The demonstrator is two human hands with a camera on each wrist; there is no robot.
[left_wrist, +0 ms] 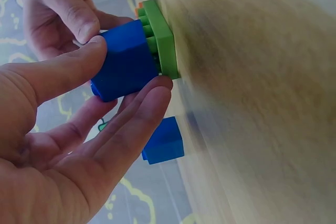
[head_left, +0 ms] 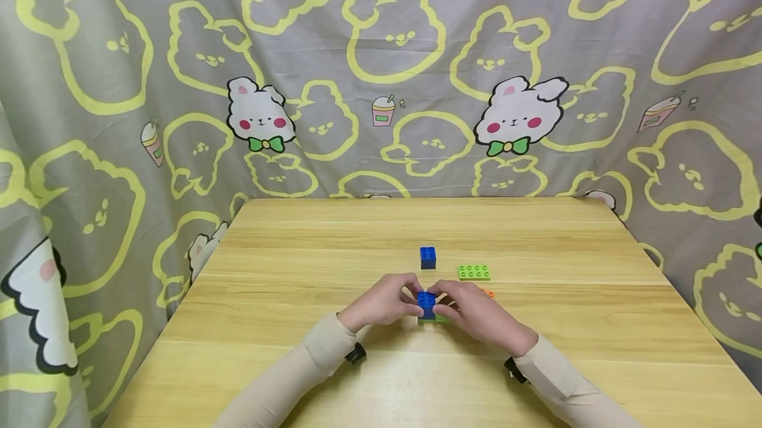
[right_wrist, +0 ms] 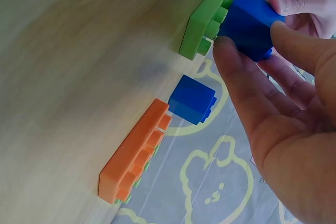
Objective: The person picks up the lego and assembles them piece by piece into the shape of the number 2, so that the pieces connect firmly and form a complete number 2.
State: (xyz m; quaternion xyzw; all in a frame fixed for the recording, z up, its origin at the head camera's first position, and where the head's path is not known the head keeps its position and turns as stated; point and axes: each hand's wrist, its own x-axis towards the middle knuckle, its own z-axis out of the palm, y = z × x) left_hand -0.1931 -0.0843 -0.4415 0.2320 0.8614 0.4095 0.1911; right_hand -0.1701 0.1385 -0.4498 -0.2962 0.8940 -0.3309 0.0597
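Both hands meet over a blue building block near the middle of the table. My left hand pinches it from the left, thumb on the near face and fingers behind. From the right, my right hand pinches the same block. Under it lies a flat green block on the tabletop, its studs showing along the blue block's lower edge. In the right wrist view the blue block sits close over one end of the green block's studs.
Beyond the hands stands a second blue block. A flat light-green block lies to its right. An orange block, mostly hidden by the right hand in the head view, lies nearer. Patterned curtains surround the wooden table.
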